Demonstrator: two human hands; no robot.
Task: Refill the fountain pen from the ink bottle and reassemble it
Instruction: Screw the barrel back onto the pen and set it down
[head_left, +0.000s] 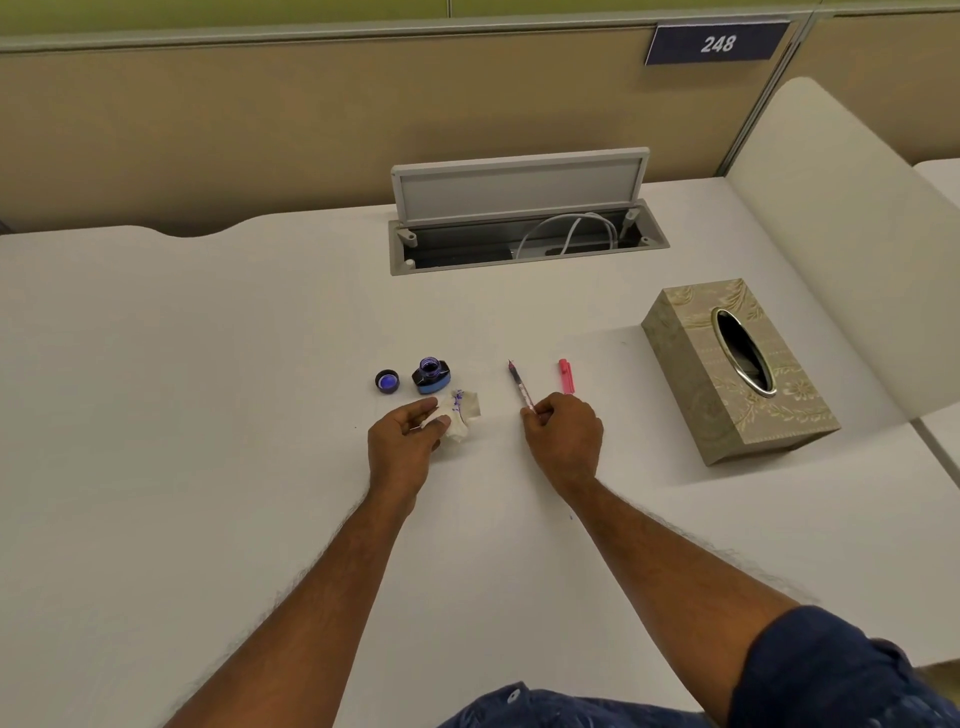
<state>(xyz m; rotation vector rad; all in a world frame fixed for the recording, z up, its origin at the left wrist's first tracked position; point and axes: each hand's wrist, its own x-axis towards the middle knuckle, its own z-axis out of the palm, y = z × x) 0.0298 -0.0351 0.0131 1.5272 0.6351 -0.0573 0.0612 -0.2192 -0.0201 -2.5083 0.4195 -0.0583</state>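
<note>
An uncapped ink bottle (430, 376) stands on the white desk, its black cap (387, 381) lying just to its left with blue ink inside. My left hand (402, 447) pinches a crumpled, ink-stained tissue (461, 414) right in front of the bottle. My right hand (563, 434) grips the rear end of the pen's nib section with its converter (521, 388), nib pointing away from me. A pink pen part (566, 376) lies on the desk just beyond the right hand; whether it is the cap or the barrel I cannot tell.
A patterned tissue box (737, 369) stands at the right. An open cable hatch (524, 228) with white cords sits at the back of the desk, before a beige partition. A small ink spot (570, 517) marks the desk beside my right forearm.
</note>
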